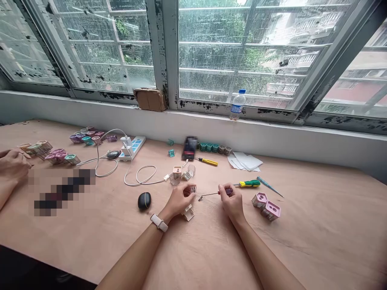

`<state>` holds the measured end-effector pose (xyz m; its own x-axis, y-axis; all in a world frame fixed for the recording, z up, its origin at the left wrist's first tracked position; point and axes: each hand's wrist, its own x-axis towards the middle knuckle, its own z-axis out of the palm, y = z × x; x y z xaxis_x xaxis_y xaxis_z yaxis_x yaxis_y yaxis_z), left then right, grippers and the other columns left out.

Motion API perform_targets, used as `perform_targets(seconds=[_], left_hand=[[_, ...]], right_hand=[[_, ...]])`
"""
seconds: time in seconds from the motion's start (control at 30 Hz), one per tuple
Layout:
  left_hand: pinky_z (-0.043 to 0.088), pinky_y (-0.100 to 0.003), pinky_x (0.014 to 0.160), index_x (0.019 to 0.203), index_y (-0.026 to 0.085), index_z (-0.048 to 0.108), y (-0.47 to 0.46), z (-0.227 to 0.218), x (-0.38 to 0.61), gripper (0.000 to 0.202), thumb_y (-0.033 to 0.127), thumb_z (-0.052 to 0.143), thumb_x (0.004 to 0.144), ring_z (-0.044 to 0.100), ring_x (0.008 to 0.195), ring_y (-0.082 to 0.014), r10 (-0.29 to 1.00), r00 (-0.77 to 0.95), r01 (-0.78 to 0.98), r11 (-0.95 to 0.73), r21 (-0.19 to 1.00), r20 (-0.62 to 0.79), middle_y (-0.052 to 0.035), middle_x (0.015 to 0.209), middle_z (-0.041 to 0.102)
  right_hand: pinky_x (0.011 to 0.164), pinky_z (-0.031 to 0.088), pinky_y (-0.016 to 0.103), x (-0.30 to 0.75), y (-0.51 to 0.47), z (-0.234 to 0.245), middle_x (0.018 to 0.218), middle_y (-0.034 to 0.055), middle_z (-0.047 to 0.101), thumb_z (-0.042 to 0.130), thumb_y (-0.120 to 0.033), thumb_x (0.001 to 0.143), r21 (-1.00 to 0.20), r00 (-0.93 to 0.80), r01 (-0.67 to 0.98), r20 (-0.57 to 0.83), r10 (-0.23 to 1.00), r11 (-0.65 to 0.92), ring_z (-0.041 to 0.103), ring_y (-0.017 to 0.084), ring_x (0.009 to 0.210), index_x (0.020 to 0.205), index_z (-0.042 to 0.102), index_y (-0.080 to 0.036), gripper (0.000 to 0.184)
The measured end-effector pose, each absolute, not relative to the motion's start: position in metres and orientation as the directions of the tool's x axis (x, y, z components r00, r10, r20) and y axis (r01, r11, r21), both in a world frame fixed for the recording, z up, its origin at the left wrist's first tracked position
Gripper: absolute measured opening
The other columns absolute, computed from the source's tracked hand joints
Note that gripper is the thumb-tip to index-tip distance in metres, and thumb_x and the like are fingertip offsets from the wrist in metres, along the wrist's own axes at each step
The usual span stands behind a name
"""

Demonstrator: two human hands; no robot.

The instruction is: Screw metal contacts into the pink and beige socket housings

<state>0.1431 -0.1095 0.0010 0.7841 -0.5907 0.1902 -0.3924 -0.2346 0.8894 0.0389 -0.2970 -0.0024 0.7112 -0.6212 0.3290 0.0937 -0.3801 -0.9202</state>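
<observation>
My left hand (179, 199), with a white watch on its wrist, is closed around a small clear plastic cube part (191, 189) on the wooden table (317, 225). My right hand (231, 201) grips a small purple-handled screwdriver (211, 194) whose thin shaft points left toward that part. A clear plastic piece (188, 212) lies just below my left hand. Two pink cube parts (266, 205) sit to the right of my right hand. A green-and-yellow screwdriver (248, 183) lies just beyond it.
Another person's hand (12, 165) rests at the far left near several coloured cubes (57, 155). A power strip (132, 147) with white cables, a black oval case (144, 200), a yellow tool (208, 162), white paper (245, 162) and a water bottle (238, 104) on the sill are around.
</observation>
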Motion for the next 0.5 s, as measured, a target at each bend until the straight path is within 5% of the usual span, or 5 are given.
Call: perform_targets(seconds=[0.5], left_hand=[[0.054,-0.031,0.080,0.111,0.014,0.071,-0.1092,0.0013,0.1446,0.037,0.013,0.061,0.075,0.068,0.085,-0.0193,-0.657,0.734,-0.410,-0.223,0.885,0.174,-0.0079,0.098,0.073]], right_hand=[[0.047,0.041,0.024,0.0380,-0.2914,0.0051,0.063,0.0013,0.060,0.065,-0.056,0.084,-0.948,0.797,0.164,0.290,-0.529,-0.274,0.051,0.013,0.052,0.072,0.057,-0.019,0.040]])
